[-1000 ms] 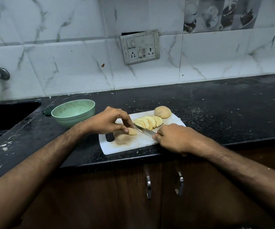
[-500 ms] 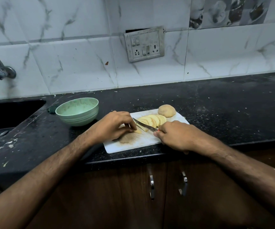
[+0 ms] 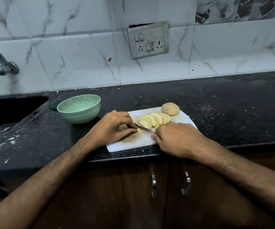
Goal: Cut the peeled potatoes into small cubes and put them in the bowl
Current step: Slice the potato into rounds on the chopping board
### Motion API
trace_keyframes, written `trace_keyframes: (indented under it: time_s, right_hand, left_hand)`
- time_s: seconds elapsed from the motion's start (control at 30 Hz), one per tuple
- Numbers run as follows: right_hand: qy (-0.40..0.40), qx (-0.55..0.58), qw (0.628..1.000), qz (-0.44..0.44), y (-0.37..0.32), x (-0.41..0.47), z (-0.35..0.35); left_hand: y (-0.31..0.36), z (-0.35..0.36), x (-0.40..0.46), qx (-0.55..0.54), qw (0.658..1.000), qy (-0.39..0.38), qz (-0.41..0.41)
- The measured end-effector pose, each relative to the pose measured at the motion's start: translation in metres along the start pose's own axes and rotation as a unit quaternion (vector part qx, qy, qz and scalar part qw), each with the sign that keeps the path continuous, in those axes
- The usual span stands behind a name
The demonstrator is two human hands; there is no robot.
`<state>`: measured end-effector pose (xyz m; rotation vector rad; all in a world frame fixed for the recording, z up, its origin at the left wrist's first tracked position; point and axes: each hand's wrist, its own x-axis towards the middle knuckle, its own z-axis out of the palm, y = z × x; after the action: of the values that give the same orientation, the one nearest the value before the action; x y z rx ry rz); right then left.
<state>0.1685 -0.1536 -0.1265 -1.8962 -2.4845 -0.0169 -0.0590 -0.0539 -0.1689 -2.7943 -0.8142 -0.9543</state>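
A white cutting board (image 3: pixel 185 119) lies at the counter's front edge. On it a row of fanned potato slices (image 3: pixel 155 120) leans toward a whole peeled potato (image 3: pixel 170 109) at the board's far corner. My left hand (image 3: pixel 112 127) pinches a small potato piece (image 3: pixel 139 130) against the board. My right hand (image 3: pixel 176 138) is closed on the handle of a knife (image 3: pixel 144 128), whose blade lies just behind that piece. A pale green bowl (image 3: pixel 79 108) stands left of the board; I see no potato in it.
A dark sink (image 3: pixel 9 109) is sunk into the black counter at the left, under a metal tap (image 3: pixel 2 65). A switch plate (image 3: pixel 148 40) is on the tiled wall. Brown cabinet doors with metal handles (image 3: pixel 154 185) are below the counter edge.
My left hand has shifted its grip on the small potato piece while the knife blade moved against it. The view has drifted, so everything sits further right in the frame.
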Motion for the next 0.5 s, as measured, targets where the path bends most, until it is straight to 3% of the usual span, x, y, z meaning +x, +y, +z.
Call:
trace_keyframes:
  time_s: [0.3,0.5]
  right_hand:
    - [0.058,-0.076,0.995,-0.036,-0.0036,-0.0053,0.0043]
    - [0.039,-0.050,0.997,-0.040,0.0019,-0.0009,0.0055]
  left_hand:
    - [-0.0010,0.0030,-0.0014,0.002,1.000,0.008,-0.005]
    - [-0.0022,0.0048,-0.0022,-0.006,1.000,0.009,-0.005]
